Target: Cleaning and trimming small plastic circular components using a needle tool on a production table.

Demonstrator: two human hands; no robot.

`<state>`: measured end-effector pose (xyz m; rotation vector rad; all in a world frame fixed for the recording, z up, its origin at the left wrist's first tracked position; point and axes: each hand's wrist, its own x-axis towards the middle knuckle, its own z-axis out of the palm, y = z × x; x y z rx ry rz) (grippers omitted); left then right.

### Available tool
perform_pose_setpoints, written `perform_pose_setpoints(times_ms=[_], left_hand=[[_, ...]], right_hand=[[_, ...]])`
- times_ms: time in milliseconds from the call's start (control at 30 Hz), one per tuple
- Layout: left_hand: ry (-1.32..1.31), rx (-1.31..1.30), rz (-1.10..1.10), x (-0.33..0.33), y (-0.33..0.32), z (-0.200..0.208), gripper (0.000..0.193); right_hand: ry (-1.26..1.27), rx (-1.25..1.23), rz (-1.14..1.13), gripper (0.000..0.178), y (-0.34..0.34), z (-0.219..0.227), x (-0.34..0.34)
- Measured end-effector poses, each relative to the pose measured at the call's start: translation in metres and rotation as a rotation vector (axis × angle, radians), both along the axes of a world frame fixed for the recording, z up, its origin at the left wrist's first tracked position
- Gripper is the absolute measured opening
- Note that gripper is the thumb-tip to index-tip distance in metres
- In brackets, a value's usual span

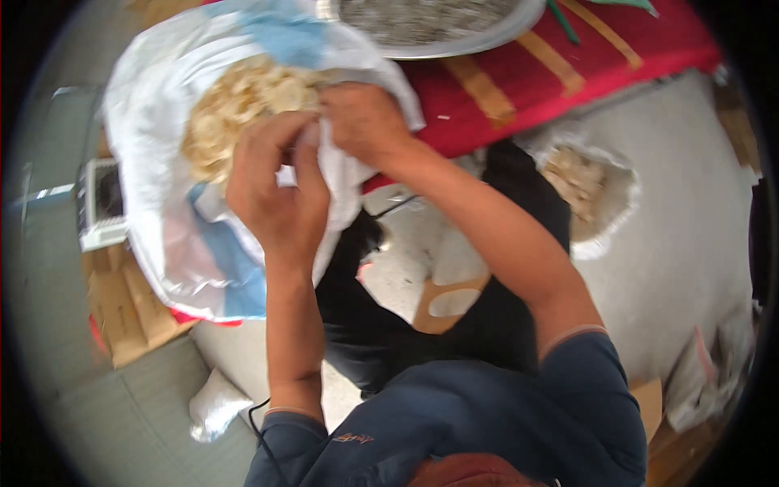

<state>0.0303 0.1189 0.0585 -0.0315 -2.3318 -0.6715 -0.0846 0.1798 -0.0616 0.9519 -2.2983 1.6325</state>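
A large white sack (154,235) with blue patches lies open at the upper left, its rim folded outward. Pale yellow, thin round pieces (219,114) fill its mouth; their exact kind is unclear. Over the near side of this heap, my left hand (280,178) bends its thumb and fingers together in a pinch. What sits between the fingertips, if anything, is hidden by blur. Close beside it, my right hand (365,122) is curled shut at the sack's right side, the fingertips out of sight. I cannot make out what it holds.
A metal basin (454,49) of small grey pieces stands on a red cloth (665,40) with brown tape strips. At right, a white-lined container (613,203) holds pale pieces. Cardboard (126,308), a small plastic bag (217,404) and a brown stool (445,304) are lower down.
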Motion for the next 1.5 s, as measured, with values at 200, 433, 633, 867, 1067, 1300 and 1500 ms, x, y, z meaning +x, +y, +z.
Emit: perform_pose_setpoints(times_ms=[200, 433, 633, 867, 1067, 1300, 1500], left_hand=[[-0.211, -0.015, 0.314, -0.026, -0.145, -0.030, 0.024], [-0.175, -0.235, 0.037, -0.047, -0.113, -0.047, 0.034], [-0.041, -0.163, 0.113, -0.055, -0.121, -0.057, 0.028], [-0.266, 0.966, -0.109, -0.025, -0.134, -0.042, 0.028], [-0.628, 1.032, -0.224, -0.023, -0.151, -0.056, 0.030], [-0.574, 0.916, -0.263, -0.020, -0.152, -0.068, 0.032], [-0.546, 0.804, -0.250, -0.020, -0.145, -0.074, 0.026]], right_hand=[[-0.052, -0.058, -0.065, 0.017, 0.012, 0.016, 0.003], [-0.113, -0.048, -0.065, 0.017, 0.015, 0.024, 0.009], [-0.114, -0.032, -0.037, 0.016, 0.015, 0.027, 0.009], [-0.125, -0.059, -0.019, 0.015, 0.017, 0.027, 0.011], [0.057, 0.025, 0.082, 0.010, 0.016, 0.025, 0.012], [0.233, 0.229, 0.051, 0.005, 0.013, 0.024, 0.020], [0.202, 0.136, 0.082, 0.006, 0.013, 0.024, 0.022]])
